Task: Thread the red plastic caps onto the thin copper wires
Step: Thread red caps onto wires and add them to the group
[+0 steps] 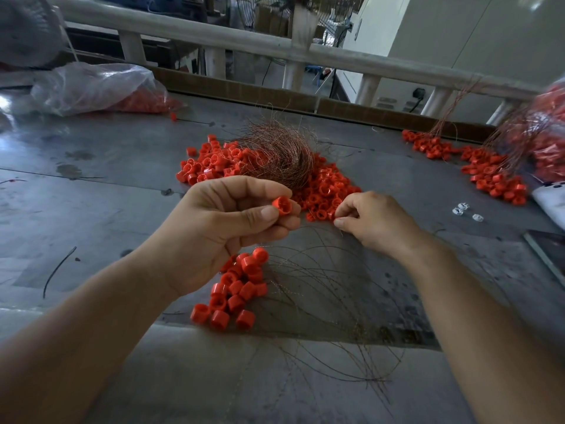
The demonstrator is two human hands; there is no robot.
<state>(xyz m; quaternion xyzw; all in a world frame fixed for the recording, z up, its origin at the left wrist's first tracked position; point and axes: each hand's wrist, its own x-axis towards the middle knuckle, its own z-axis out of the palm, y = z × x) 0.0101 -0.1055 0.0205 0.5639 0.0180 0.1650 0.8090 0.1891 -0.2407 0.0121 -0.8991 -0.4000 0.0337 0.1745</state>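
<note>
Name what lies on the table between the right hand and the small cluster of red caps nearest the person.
In the head view, loose copper wires arc across the table between the right hand and the cluster.

One wide-angle view, worn on the person's head, looks forward and steeply down onto the grey bench [91, 215]. It sits close: both forearms [76, 347] enter from the lower corners, and the left hand [214, 228] and right hand [376, 221] lie near the picture's middle. Beyond the hands the view reaches a white railing [214, 37] along the bench's far edge, whose line bows with the lens.
</note>
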